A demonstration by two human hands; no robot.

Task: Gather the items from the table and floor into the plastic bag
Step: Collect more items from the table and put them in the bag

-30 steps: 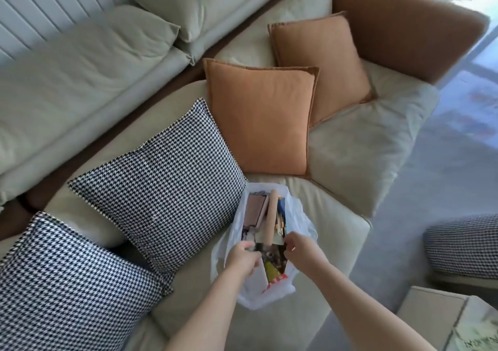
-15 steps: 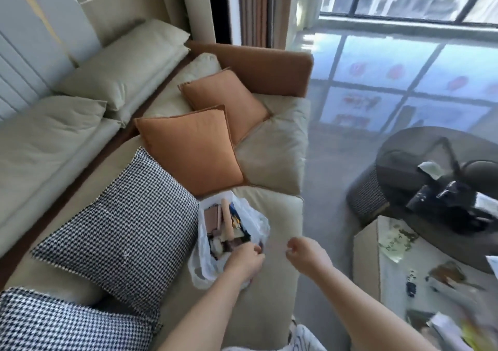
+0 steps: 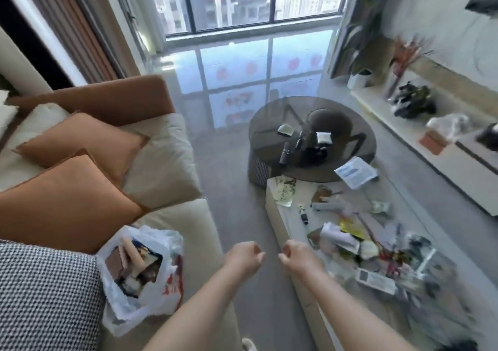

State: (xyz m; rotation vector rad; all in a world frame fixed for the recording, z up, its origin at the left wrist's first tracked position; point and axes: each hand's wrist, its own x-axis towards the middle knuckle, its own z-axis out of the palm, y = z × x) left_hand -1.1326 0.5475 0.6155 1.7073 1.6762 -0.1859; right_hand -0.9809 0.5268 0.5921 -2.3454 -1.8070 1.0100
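A white plastic bag (image 3: 161,294) stands open on the sofa seat at lower left, with a brown box, a tan roll and other items inside. My left hand (image 3: 244,259) and my right hand (image 3: 296,255) hover side by side over the floor gap between sofa and table, both loosely curled and holding nothing. To the right, a low white table (image 3: 277,216) carries a blurred heap of wrappers, papers, a white tube (image 3: 339,237), a small black bottle (image 3: 304,217) and a remote-like device (image 3: 374,280).
Orange cushions (image 3: 67,205) and a houndstooth cushion (image 3: 45,296) lie on the sofa behind the bag. A round dark glass table (image 3: 350,167) with black gadgets stands farther off. A white paper (image 3: 355,171) lies near it. A long white sideboard (image 3: 458,167) runs along the right.
My view has swung right from the sofa toward the tables. Both hands have left the bag's rim and moved right, away from the bag, over the floor gap.
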